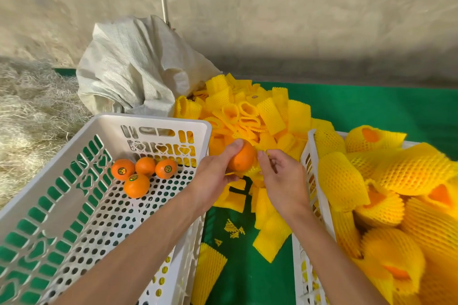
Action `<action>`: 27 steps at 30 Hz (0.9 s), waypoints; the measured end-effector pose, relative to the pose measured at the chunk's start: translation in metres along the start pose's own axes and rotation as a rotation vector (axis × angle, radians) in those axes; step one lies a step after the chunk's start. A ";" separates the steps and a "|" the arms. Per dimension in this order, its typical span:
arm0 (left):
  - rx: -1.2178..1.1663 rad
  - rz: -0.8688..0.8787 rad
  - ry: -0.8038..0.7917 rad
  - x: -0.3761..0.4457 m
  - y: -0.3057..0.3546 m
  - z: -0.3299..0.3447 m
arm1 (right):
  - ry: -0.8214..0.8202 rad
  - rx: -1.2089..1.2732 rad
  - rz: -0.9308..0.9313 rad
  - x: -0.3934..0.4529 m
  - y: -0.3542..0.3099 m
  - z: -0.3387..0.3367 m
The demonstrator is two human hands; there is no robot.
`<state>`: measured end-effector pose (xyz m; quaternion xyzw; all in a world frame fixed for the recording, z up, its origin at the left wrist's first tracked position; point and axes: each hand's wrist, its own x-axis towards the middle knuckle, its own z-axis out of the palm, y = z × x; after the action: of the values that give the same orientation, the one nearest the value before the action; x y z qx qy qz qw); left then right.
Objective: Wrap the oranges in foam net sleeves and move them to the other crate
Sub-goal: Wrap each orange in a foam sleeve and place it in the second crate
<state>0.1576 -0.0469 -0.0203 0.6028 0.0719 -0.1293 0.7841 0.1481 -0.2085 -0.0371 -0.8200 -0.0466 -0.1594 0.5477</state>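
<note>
Two hands sleeve one orange between two white crates.

The left hand grips the orange; the right hand seems to pinch the yellow foam sleeve beneath it. Four bare oranges lie in the left crate at 9 o'clock; wrapped oranges, blurred beyond counting, fill the right crate at 3 o'clock.

One camera only (worn on the person's head) looked forward and steeply down from close above the table. Its wide lens bent the edges, taking in the white crate at lower left, a second crate at right, and the wall behind. Both forearms reached in from the bottom edge.
</note>
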 end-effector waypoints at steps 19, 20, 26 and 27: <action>0.455 0.277 0.175 0.002 -0.025 0.004 | 0.071 -0.376 -0.468 -0.007 -0.015 0.000; 0.444 0.246 0.203 0.002 -0.026 0.004 | 0.050 -0.371 -0.431 -0.008 -0.016 0.000; 0.171 0.238 0.098 0.004 -0.024 0.003 | -0.002 -0.320 -0.140 -0.011 -0.013 0.005; 0.190 0.233 0.072 0.005 -0.025 0.004 | 0.014 -0.345 -0.124 -0.011 -0.012 0.005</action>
<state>0.1550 -0.0571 -0.0435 0.6829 0.0169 -0.0221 0.7300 0.1361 -0.1977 -0.0313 -0.8962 -0.0652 -0.2044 0.3882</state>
